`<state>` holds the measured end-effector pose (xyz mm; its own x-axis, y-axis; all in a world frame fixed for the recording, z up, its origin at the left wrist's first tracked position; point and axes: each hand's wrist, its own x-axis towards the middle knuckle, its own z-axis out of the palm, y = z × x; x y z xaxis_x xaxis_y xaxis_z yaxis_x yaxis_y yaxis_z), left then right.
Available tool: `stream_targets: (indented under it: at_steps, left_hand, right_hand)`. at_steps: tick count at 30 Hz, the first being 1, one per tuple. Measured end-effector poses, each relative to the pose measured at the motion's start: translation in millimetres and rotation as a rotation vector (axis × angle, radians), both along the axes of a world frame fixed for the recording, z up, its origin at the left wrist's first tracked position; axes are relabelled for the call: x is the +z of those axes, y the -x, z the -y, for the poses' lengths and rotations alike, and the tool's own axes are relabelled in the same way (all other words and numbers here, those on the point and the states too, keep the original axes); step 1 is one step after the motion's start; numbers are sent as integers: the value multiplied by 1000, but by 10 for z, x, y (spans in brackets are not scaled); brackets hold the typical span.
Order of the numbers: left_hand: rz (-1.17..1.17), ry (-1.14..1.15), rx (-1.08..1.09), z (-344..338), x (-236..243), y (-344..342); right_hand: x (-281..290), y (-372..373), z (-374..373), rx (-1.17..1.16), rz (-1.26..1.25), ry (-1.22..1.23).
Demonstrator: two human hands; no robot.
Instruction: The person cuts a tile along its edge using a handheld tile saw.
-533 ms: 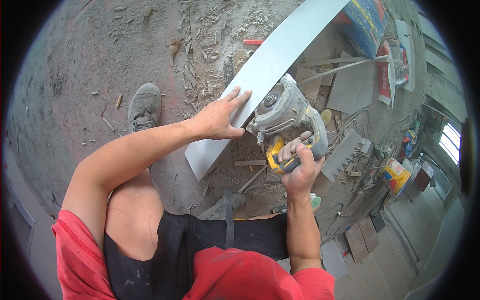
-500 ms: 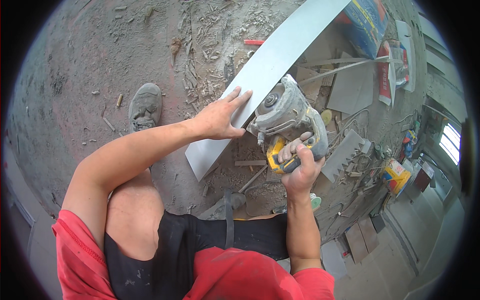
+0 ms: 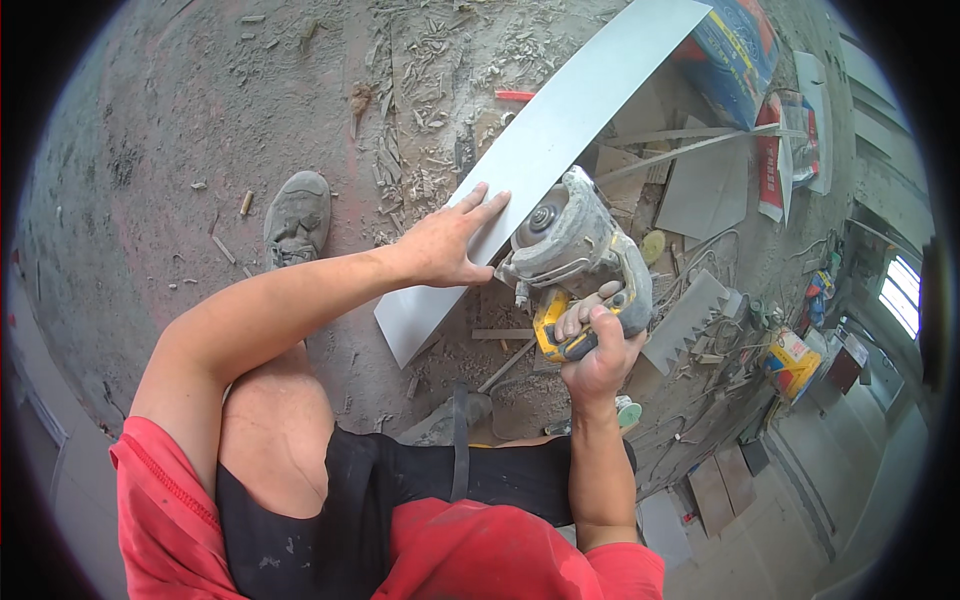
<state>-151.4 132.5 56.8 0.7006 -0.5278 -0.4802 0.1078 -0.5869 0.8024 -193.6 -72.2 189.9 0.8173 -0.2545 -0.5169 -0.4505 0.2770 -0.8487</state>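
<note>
A long white tile strip [image 3: 560, 120] runs slantwise from the far right to a pointed near end. My left hand [image 3: 450, 240] lies across this strip with fingers spread, its thumb by the right edge. Against that same edge is a dusty handheld disc cutter [image 3: 575, 240], yellow and black at the handle, its round flange facing up. My right hand [image 3: 598, 350] grips the cutter's handle, fingers wrapped around it and thumb on top. The guard hides most of the disc, so I cannot tell whether it spins.
Debris and thin offcuts litter the dusty floor. A red stick [image 3: 515, 96] lies beyond the strip. At right are a blue box [image 3: 730, 65], grey tile pieces [image 3: 705, 185], a notched trowel [image 3: 685, 320], cables and a yellow bucket [image 3: 793, 360]. My shoe [image 3: 298, 215] rests at left.
The cutter has shifted slightly toward me along the strip's right edge. My left hand stays spread on the strip. The whole view has moved a little.
</note>
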Motion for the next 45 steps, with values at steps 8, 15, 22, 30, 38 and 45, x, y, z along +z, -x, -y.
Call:
stream_targets:
  at_steps: [8,15,22,30,38,45]
  left_hand:
    - [-8,4,1,-12,62,-62]
    - [82,130,135,-222,-176,190]
    - [-60,-77,61,-441,-26,427]
    - [129,-69,158,-203,126,-340]
    - [165,-207,135,128,288,-619]
    - [68,-134,121,201,244,-359]
  right_hand:
    - [9,-250,52,-23,45,35]
    - [112,-493,314,-164,90,-91]
    - [214,-370,473,-228,93,-60]
    - [227,-296,476,-270,60,-67]
    - [215,-319,449,-292,41,-85]
    - [164,-453,471,-240,80,-43]
